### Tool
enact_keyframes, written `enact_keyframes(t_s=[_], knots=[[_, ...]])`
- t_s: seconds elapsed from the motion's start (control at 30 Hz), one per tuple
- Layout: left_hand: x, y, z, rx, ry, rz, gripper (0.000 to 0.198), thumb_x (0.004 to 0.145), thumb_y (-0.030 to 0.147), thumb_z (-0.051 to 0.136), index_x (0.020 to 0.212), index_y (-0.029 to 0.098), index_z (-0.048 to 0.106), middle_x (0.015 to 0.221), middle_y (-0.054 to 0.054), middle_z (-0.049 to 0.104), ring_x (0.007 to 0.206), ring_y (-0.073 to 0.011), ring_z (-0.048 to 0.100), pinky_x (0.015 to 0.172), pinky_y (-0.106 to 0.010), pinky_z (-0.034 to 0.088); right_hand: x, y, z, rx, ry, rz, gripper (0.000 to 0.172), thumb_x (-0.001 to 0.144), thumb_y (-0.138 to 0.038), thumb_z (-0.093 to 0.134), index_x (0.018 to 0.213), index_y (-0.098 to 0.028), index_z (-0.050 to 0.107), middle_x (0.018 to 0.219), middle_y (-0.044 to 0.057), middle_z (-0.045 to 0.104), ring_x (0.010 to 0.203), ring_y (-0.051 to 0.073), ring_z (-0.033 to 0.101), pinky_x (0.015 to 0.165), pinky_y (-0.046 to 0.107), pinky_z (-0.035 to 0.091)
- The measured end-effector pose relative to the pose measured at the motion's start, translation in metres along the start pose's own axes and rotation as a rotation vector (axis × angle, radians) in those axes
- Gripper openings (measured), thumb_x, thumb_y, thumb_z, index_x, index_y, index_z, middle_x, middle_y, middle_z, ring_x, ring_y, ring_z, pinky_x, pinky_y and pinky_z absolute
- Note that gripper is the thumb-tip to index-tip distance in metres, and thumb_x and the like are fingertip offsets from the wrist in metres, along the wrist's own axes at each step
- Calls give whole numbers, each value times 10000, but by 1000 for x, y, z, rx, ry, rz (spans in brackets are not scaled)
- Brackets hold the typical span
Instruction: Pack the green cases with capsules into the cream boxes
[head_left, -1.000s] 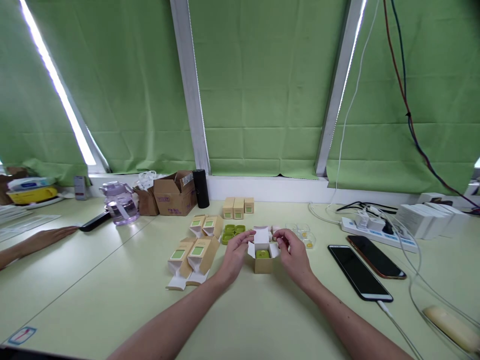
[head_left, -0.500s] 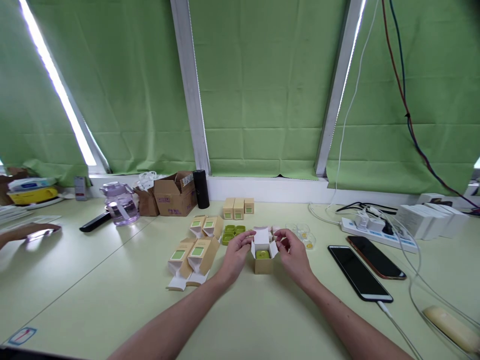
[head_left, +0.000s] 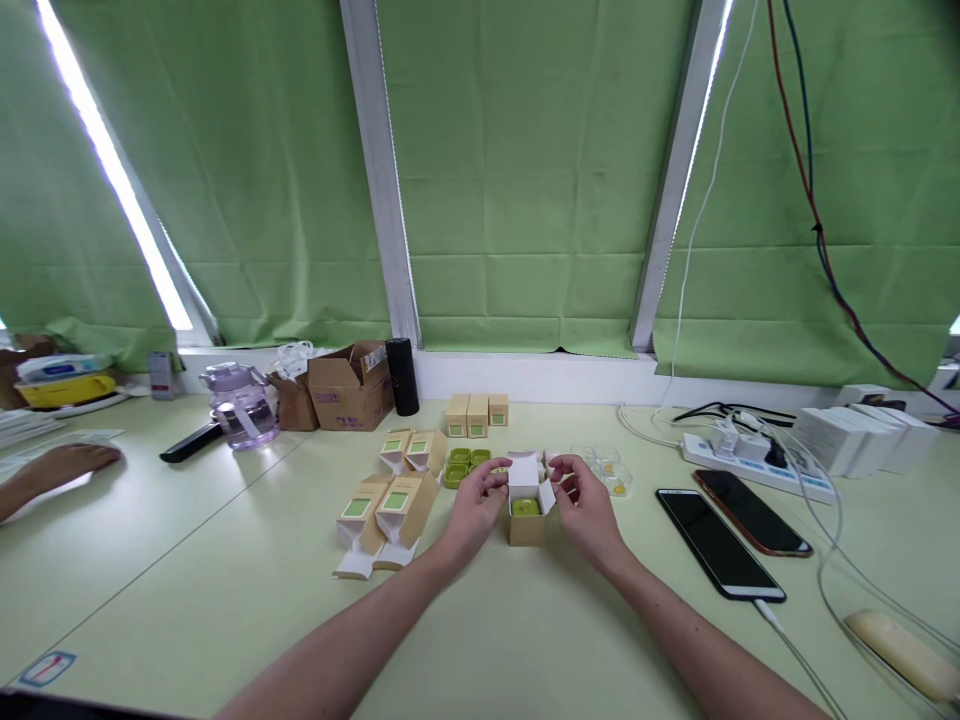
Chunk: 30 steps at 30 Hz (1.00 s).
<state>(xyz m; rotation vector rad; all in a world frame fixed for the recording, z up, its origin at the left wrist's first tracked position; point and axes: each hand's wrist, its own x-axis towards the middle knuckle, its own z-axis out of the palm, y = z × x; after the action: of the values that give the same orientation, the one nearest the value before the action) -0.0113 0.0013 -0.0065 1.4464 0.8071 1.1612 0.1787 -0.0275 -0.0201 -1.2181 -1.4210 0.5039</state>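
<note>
Creased blinds (head_left: 525,180); left hand (head_left: 474,508), right hand (head_left: 587,503) flanking square cardboard box (head_left: 527,532).

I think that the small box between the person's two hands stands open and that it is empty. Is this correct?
Not entirely: the small box is not empty. The head view shows a green thing inside it. The box does stand open, between the left hand and the right hand.

Open carton (head_left: 527,533) on counter (head_left: 517,630), between left hand (head_left: 478,505) and right hand (head_left: 585,500).
Green container (head_left: 526,507) inside; white back flap (head_left: 523,471) upright; power strip (head_left: 701,453) well apart at right.
</note>
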Motion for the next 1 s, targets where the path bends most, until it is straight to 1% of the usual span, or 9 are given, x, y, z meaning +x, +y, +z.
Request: enact_keyframes(t_s=[0.13, 0.3, 0.57, 0.8, 1.0], knots=[[0, -1, 0, 20, -5, 16, 491, 794, 380, 766, 1204, 161, 608, 1043, -134, 759, 1006, -260, 702, 884, -355, 516, 0, 1, 0, 1, -5, -18, 250, 858, -271, 549, 1100, -231, 592, 966, 51, 652, 688, 181, 604, 603, 303, 502], [-2, 3, 2, 72, 3, 23, 460, 807, 372, 771, 1189, 173, 609, 995, -118, 757, 1041, -269, 686, 866, -345, 513, 0, 2, 1, 6, -13, -20, 261, 855, -274, 559, 1110, -228, 591, 971, 51, 648, 685, 178, 604, 603, 302, 503], [-3, 4, 4, 117, 3, 24, 474, 805, 376, 762, 1192, 176, 577, 997, -114, 753, 957, -246, 681, 815, -332, 504, -2, -2, 0, 42, -30, -14, 270, 859, -268, 554, 1126, -224, 571, 983, 52, 630, 689, 170, 593, 598, 293, 501], [-4, 2, 6, 106, 12, 10, 468, 793, 303, 743, 1206, 193, 552, 1011, -104, 750, 963, -236, 680, 813, -316, 487, -3, -4, 2, 73, -45, -27, 296, 845, -256, 554, 1138, -220, 556, 977, 45, 623, 666, 156, 588, 576, 277, 489], [-4, 3, 6, 128, 12, 3, 453, 799, 265, 704, 1212, 190, 533, 990, -98, 745, 944, -233, 673, 808, -317, 480, -5, -2, 5, 77, -93, 0, 309, 878, -299, 547, 1179, -232, 521, 1016, 41, 600, 671, 152, 589, 604, 290, 491]])
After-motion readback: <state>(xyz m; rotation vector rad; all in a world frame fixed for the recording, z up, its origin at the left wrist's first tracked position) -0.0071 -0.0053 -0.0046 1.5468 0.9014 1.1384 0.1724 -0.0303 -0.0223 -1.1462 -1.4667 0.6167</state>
